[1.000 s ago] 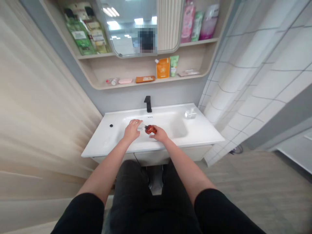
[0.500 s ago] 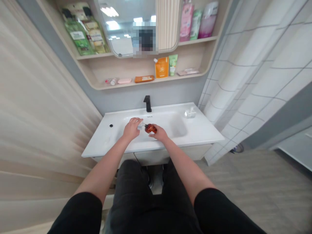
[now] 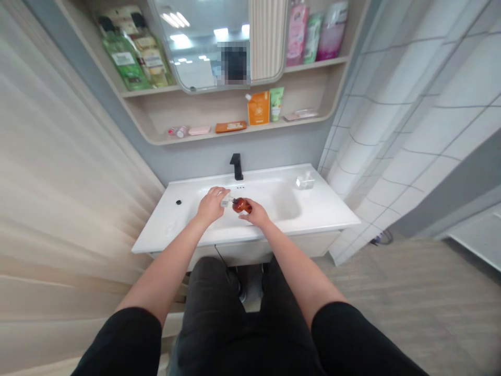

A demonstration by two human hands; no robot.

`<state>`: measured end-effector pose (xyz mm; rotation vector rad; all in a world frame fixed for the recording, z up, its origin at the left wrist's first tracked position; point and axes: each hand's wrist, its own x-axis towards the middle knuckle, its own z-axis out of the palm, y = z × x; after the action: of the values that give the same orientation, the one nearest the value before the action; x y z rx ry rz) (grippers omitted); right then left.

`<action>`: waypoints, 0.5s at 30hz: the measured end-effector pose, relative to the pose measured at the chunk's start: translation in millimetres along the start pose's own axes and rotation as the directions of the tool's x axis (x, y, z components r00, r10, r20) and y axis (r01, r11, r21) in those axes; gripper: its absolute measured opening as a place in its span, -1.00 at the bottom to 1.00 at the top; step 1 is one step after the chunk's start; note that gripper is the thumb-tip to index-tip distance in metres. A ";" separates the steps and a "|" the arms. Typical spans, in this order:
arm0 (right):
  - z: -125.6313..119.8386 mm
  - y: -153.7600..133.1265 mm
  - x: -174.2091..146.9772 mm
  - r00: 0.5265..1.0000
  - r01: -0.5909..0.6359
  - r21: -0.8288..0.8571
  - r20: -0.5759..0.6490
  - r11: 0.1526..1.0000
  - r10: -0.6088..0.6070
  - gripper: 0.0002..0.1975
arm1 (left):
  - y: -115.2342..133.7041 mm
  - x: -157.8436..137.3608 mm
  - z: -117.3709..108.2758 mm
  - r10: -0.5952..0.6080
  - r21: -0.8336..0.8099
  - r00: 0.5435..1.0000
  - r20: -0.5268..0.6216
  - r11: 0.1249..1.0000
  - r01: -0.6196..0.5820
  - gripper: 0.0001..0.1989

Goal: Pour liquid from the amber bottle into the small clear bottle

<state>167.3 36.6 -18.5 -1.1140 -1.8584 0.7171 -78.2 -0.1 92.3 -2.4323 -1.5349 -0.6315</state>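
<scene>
Over the white sink, my right hand is closed around an amber bottle with a dark neck. The bottle is tilted onto its side, its neck pointing left. My left hand holds a small clear container between thumb and fingers. The bottle's neck is at the container's opening; whether the two touch I cannot tell. Any liquid passing between them is too small to make out.
A black faucet stands behind the basin. To the right, a clear pump-topped container sits on the counter. A shelf above carries an orange pouch, a green tube and several other toiletries.
Both hands stay nearly in place with the bottle and the container. The view has shifted very slightly.
</scene>
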 end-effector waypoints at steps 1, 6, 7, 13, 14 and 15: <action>0.0 0.1 0.0 1.000 -0.004 0.004 -0.002 1.000 0.004 -0.11 | 0.4 0.6 -0.8 0.002 -0.002 1.000 0.001 1.000 -0.002 -0.19; -0.1 -0.4 -0.5 1.000 -0.009 0.017 -0.017 1.000 0.009 -0.11 | 2.5 3.3 -5.8 0.013 -0.013 1.000 0.002 1.000 -0.013 -0.21; -0.1 -0.6 -0.6 1.000 -0.005 0.018 -0.020 1.000 0.005 -0.11 | 2.7 3.8 -6.7 0.017 -0.009 1.000 0.003 1.000 -0.017 -0.21; -0.5 -2.0 -1.1 1.000 0.002 0.025 -0.026 1.000 -0.001 -0.10 | 4.3 6.3 -10.9 0.038 -0.007 0.999 0.013 0.999 -0.038 -0.21; -0.5 -2.1 -1.2 1.000 -0.003 0.029 -0.027 1.000 0.004 -0.10 | 4.7 6.6 -11.4 0.038 0.001 0.999 0.015 0.999 -0.038 -0.21; -0.4 -2.2 -1.2 1.000 -0.007 0.032 -0.027 0.999 0.008 -0.10 | 5.2 6.9 -11.9 0.037 0.011 0.999 0.016 0.999 -0.037 -0.21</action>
<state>167.1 34.6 -17.0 -1.1052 -1.8147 0.7301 -74.0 -1.4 106.3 -2.4569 -1.4908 -0.5968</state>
